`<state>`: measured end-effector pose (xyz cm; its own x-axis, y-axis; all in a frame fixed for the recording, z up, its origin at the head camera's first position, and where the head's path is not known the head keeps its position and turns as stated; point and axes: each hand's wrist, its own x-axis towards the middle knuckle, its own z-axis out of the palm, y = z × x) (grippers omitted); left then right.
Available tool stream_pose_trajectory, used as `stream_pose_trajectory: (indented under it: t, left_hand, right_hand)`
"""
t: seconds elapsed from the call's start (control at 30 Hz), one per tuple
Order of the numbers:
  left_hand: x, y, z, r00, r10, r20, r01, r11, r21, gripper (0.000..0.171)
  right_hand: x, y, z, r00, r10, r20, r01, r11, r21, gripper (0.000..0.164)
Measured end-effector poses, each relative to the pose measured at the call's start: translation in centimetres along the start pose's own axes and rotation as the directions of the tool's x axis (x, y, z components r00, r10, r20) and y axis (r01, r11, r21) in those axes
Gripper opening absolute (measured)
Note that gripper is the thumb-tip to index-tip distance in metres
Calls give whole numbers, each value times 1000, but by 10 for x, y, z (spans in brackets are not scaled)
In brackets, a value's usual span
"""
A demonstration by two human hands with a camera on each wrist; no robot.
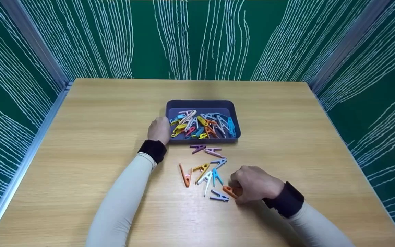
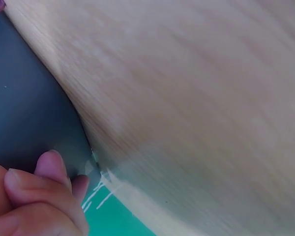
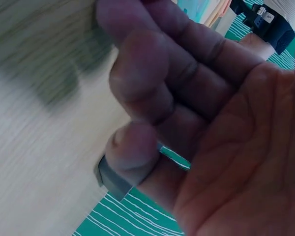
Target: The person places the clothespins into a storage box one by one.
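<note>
At the left end of a dark tray [image 1: 202, 140], my left hand [image 1: 159, 130] grips its side wall; the left wrist view has curled fingers [image 2: 44, 196] against the dark wall. The tray holds a pile of colourful clothespins [image 1: 201, 121]. My right hand [image 1: 257, 183], low over the table, pinches an orange clothespin [image 1: 230, 191] whose far end is covered by the fingers. Just left of it lie a grey-blue clothespin [image 1: 219, 196], a bright blue one [image 1: 217, 176] and a white one [image 1: 207, 180]. In the right wrist view, the palm and bent fingers [image 3: 142, 69] hide the clothespin.
Between tray and right hand, more clothespins are strewn on the wooden table [image 1: 81, 144]: purple [image 1: 198, 148], pink [image 1: 214, 151], pale blue [image 1: 220, 161], yellow-orange [image 1: 202, 169] and orange [image 1: 186, 176]. Green panels [image 1: 144, 41] with white streaks stand around the table.
</note>
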<state>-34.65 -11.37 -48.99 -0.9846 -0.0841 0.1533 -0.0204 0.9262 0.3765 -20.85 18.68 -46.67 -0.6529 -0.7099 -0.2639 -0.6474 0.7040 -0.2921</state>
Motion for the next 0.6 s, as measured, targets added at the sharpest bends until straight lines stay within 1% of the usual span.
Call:
stream_pose_trajectory:
  t: [0.13,0.2,0.27,0.37,0.43,0.5,0.6]
  left_hand:
    - [0,0,0,1000,6,-2,-6,1000,3,19]
    - [0,0,1,1000,7,-3,-7,1000,4,19]
    - [1,0,2,1000,6,3,-6,1000,3,19]
    - [1,0,3,1000,5,8,-5,1000,3,20]
    - [2,-1,3,1000,6,7,-6,1000,4,20]
    - [2,-1,3,1000,7,5,-7,1000,4,20]
    - [2,-1,3,1000,7,5,-7,1000,2,20]
  right_hand:
    - [0,2,-5,999,33,19,-34,999,36,23]
    - [-1,4,-9,999,50,7,-51,998,36,21]
    - [-1,6,-14,997,68,-21,-67,997,39,20]
    - [1,9,-22,988,98,-116,-95,995,35,19]
    - [4,12,-27,972,135,-192,-126,990,55,17]
    - [9,14,-32,947,181,-265,-164,983,82,17]
    - [20,18,-41,904,284,-319,-243,956,162,21]
